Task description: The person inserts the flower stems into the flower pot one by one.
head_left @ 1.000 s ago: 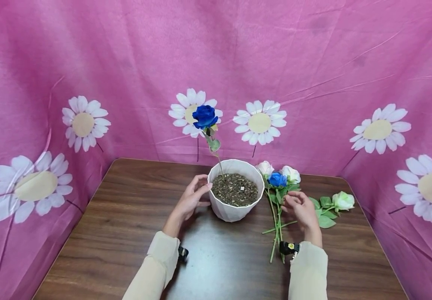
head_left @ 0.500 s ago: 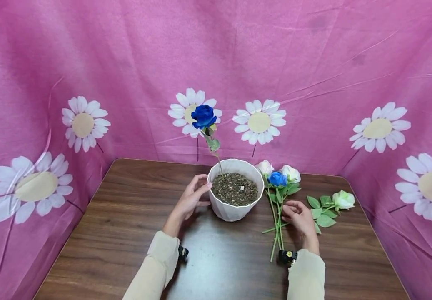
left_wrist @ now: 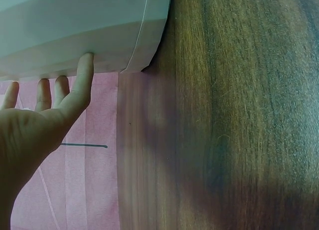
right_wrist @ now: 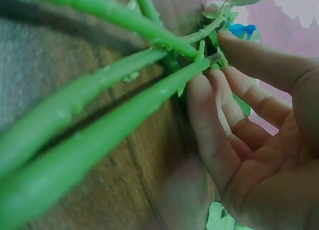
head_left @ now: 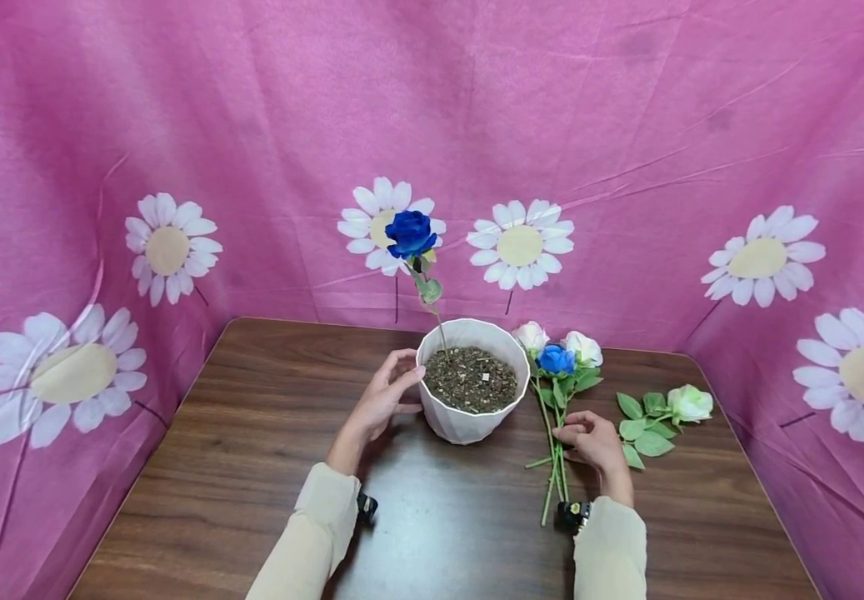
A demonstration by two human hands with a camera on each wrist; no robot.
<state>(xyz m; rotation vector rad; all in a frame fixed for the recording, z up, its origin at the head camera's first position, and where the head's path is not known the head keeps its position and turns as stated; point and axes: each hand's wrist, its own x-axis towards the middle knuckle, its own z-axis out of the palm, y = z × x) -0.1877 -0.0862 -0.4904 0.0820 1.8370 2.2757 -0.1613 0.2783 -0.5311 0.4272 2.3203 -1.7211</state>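
Note:
A white pot [head_left: 469, 421] of soil stands mid-table with one tall blue rose [head_left: 410, 233] stuck in it. My left hand [head_left: 382, 400] rests against the pot's left wall, fingers straight; in the left wrist view the thumb of that hand [left_wrist: 45, 120] touches the pot [left_wrist: 75, 26]. Right of the pot lies a bunch with a blue rose [head_left: 555, 359] and two white roses [head_left: 531, 335]. My right hand [head_left: 589, 437] sits on their green stems [head_left: 555, 475]. In the right wrist view the thumb and fingers of this hand [right_wrist: 249, 140] pinch a stem [right_wrist: 99, 115].
A separate white rose [head_left: 689, 402] with leaves lies right of my right hand. The brown wooden table [head_left: 252, 433] is enclosed on three sides by a pink daisy-print cloth [head_left: 626, 125]. Bare tabletop shows left of the pot and along the front.
My right hand has slid toward me along the stems, from near the leaves down to the mid-stems, and curled onto them. The left hand and pot have stayed put.

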